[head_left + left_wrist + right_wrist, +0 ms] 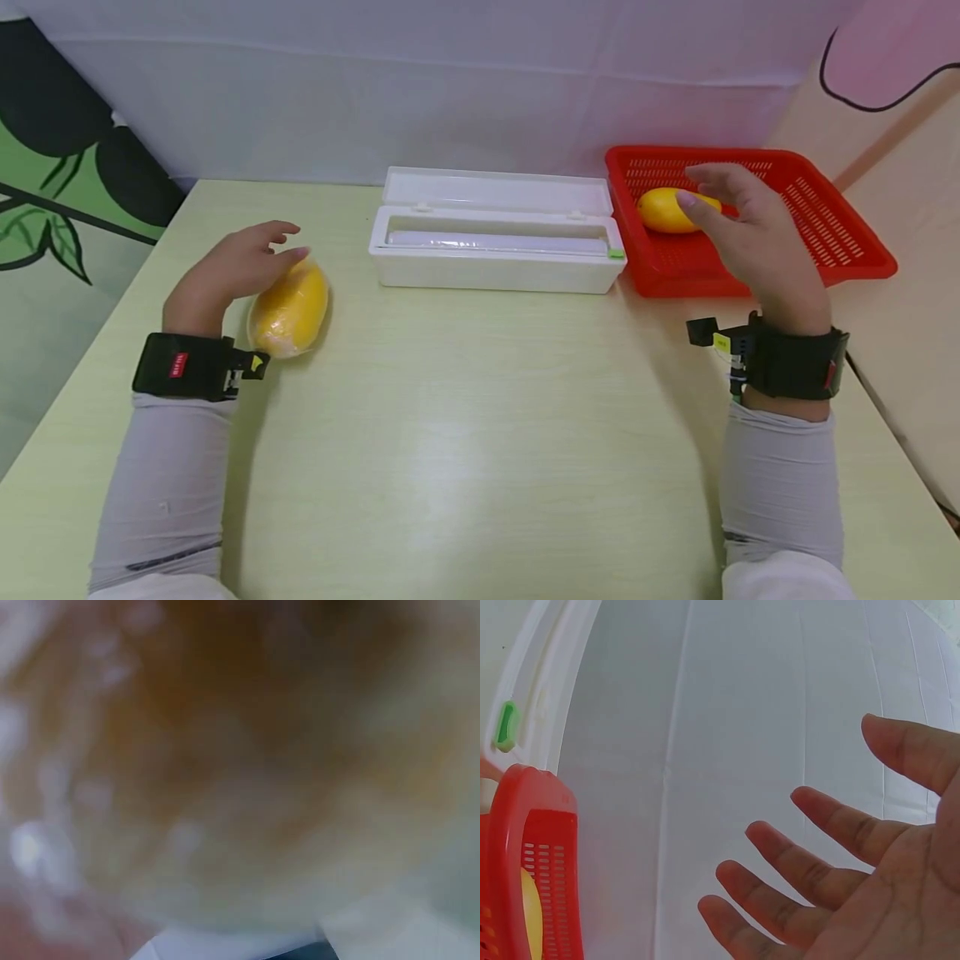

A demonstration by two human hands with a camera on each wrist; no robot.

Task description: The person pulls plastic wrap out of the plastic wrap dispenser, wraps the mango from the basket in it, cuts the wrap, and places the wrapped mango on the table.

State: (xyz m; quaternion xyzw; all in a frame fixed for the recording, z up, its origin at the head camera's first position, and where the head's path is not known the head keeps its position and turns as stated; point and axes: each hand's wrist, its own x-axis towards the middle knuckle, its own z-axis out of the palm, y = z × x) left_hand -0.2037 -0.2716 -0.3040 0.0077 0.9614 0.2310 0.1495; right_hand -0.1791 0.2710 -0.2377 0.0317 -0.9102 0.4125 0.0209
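A yellow mango (289,310) in shiny clear film lies on the table at the left. My left hand (238,265) is beside and partly over it, fingers loosely bent, thumb near its upper end; whether they touch cannot be told. In the left wrist view the wrapped mango (225,772) fills most of the picture, blurred. Over the red basket (675,279) hovers my right hand (757,229), its fingers spread and holding nothing. Another yellow mango (663,212) lies inside the basket, partly behind the right thumb. The right wrist view shows the right hand (855,877) with its palm bare.
Between the hands, toward the back, stands a white cling film box (495,273) with its lid (495,190) tipped back. A film roll (495,242) lies in it, and a green slider (616,253) sits at its right end. A pale cloth (450,100) hangs behind the table.
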